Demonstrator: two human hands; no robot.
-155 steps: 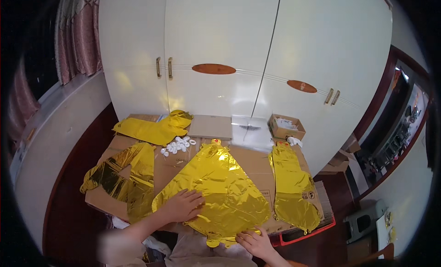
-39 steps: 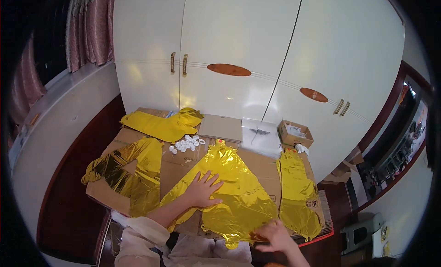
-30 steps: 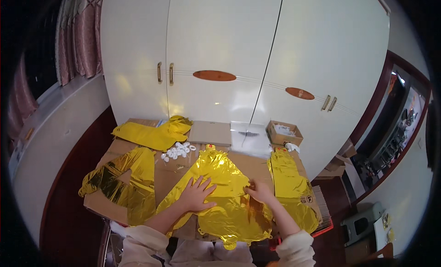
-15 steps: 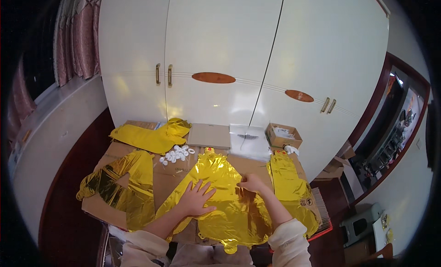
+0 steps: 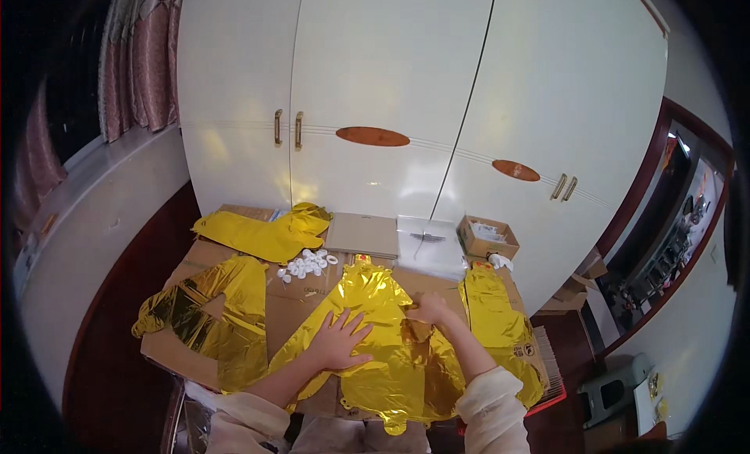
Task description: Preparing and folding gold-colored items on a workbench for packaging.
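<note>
While the left hand [image 5: 340, 341] lies palm down with fingers splayed, pressing on the gold foil [image 5: 391, 341] and gripping nothing, the right hand [image 5: 430, 307] has its fingers curled in at the foil's right edge; whether they pinch it cannot be told, the fingertips being hidden. Below the right hand the foil is creased, with a darker patch. Foil lies at the middle of the cardboard [image 5: 277, 304], directly before the person. Its long axis runs away from the body, nearly lengthwise, far end slightly to the left; the narrow, red-marked end points toward the cabinet [image 5: 375, 71], the broad end toward the lap, with a rounded tab at the near edge. A limb slants from it toward the near left. Just right of the right forearm, a second foil [image 5: 494, 309] also runs near to far. Well left, a third foil [image 5: 244, 317] surrounds a gap showing cardboard. Beyond the hands: white rings [image 5: 305, 265] in a loose heap; behind them a fourth foil [image 5: 254, 234], long axis left to right; then, rightward, a grey board [image 5: 362, 234], clear sheets [image 5: 426, 251] and a small box [image 5: 475, 240].
</note>
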